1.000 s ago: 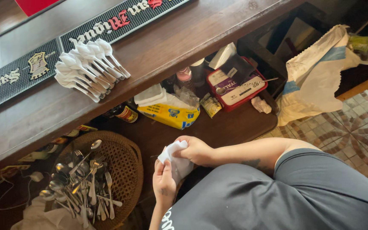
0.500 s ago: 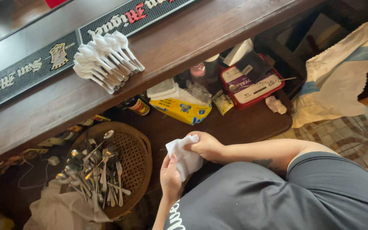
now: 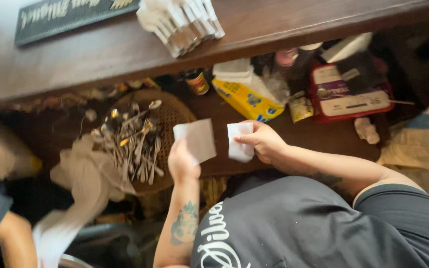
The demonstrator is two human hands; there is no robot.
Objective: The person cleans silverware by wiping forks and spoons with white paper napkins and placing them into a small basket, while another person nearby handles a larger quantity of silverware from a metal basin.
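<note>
Head view: the left hand (image 3: 182,164) pinches a flat grey paper napkin (image 3: 196,140) between closed fingers, and the right hand (image 3: 263,142) clamps a folded white napkin (image 3: 239,141), both held above the dark lower shelf (image 3: 319,141) beside the round wicker basket of steel cutlery (image 3: 140,139). A clean separation probably calls for gripping near the edges and keeping each sheet flat.

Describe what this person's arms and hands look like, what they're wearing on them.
Both forearms are bare, with no gloves, watch or rings that show. The left hand sits above a dark tattoo on the forearm. The right hand leads to a faint dark mark near the elbow.
</note>
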